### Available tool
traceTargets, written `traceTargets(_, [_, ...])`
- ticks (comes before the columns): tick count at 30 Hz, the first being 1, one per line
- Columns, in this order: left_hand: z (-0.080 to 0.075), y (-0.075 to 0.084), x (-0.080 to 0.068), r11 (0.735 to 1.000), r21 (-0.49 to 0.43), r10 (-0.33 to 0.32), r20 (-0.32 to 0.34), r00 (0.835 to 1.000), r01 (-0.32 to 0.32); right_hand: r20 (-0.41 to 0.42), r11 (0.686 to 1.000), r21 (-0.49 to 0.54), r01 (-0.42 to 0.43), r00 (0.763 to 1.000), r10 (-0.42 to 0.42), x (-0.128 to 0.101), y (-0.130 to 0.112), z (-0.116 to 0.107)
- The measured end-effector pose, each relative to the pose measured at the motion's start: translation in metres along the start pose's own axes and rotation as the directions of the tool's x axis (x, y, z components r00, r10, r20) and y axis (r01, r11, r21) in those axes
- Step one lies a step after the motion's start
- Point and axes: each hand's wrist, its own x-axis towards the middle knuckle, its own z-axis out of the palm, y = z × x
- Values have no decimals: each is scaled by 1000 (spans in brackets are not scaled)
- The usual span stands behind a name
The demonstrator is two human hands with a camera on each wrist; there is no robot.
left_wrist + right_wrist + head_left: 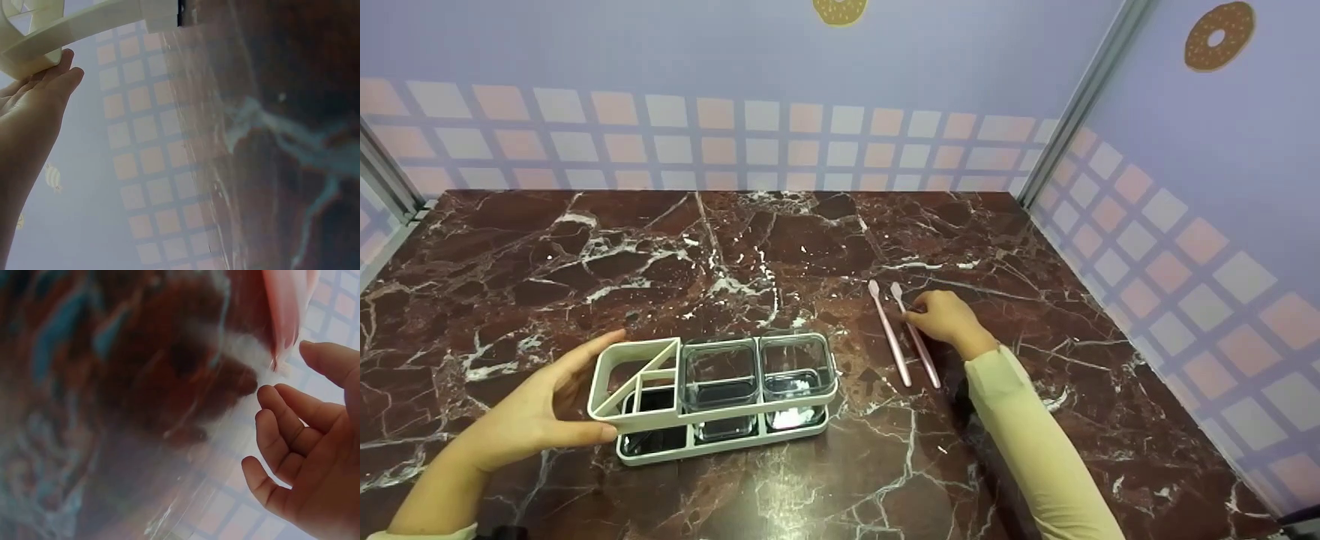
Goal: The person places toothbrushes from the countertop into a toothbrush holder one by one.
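Note:
My left hand (532,409) grips the left end of a pale two-tier toothbrush holder (720,412), thumb along its front and fingers behind. Slanted dividers split the holder's left section; two clear cups (720,367) fill the middle and right ones. In the left wrist view the pale frame (84,25) reaches out over the fingers. Two pink toothbrushes lie side by side to the right, heads away from me: a left one (890,337) and a right one (921,349). My right hand (949,322) is at the right toothbrush, its thumb and fingers apart in the right wrist view.
A dark red marble-patterned table (660,262) carries everything. Lilac panels with a checked band (727,142) stand along its back and right sides, joined by a metal post (1080,105) at the back right corner.

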Motion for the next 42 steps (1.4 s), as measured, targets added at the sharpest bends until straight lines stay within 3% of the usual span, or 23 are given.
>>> traceTargets(6, [0, -2, 0, 999, 45, 6, -17, 1000, -5, 6, 1000, 0, -22, 1000, 22, 1, -4, 2])
traceTargets(19, [0, -3, -1, 999, 36, 0, -8, 1000, 0, 12, 999, -22, -36, 999, 36, 4, -10, 1])
traceTargets(26, [0, -1, -2, 999, 36, -34, -4, 999, 34, 3, 999, -14, -34, 999, 34, 5, -10, 2])
traceTargets(32, [4, 3, -2, 986, 146, -76, -69, 995, 86, -6, 998, -28, -64, 998, 64, 7, -11, 3])
traceTargets(38, [4, 5, -1, 984, 156, -76, -80, 994, 88, -14, 998, -18, -59, 998, 58, 6, -12, 1])
traceTargets(42, [3, 6, -2, 973, 210, -76, -108, 991, 97, -29, 999, 28, -24, 999, 25, 4, -16, -8])
